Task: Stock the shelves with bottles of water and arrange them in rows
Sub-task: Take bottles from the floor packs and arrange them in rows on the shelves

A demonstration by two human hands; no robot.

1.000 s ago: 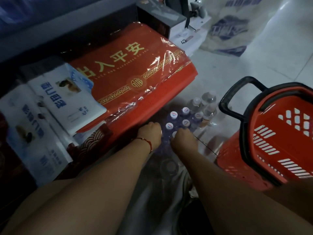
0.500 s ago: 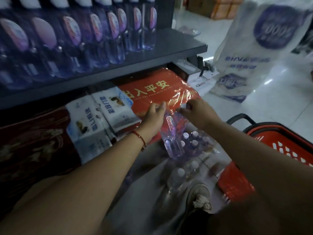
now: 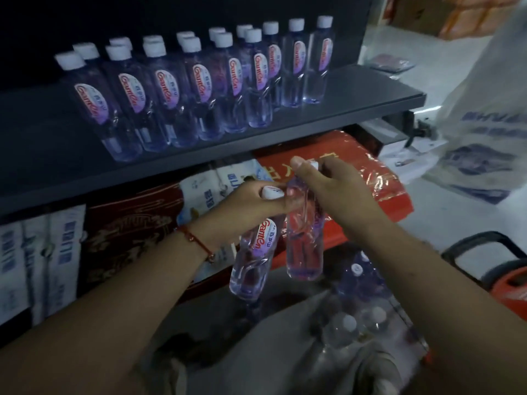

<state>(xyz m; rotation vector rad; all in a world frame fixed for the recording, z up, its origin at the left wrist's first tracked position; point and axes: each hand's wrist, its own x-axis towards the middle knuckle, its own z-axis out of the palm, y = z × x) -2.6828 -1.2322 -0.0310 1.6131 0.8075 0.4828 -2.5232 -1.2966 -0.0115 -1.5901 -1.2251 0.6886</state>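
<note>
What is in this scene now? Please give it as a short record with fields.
place: shop aisle, dark shelf
on shelf: water bottles upright in rows
left hand: holds a bottle by its neck
right hand: holds a second bottle by its top
below: opened pack of bottles on the floor
right edge: red basket

bottles (image 3: 258, 81): clear, white caps, pink-purple labels | shelf (image 3: 356, 89): black | bracelet (image 3: 196, 242): red | basket (image 3: 510, 289): red
</note>
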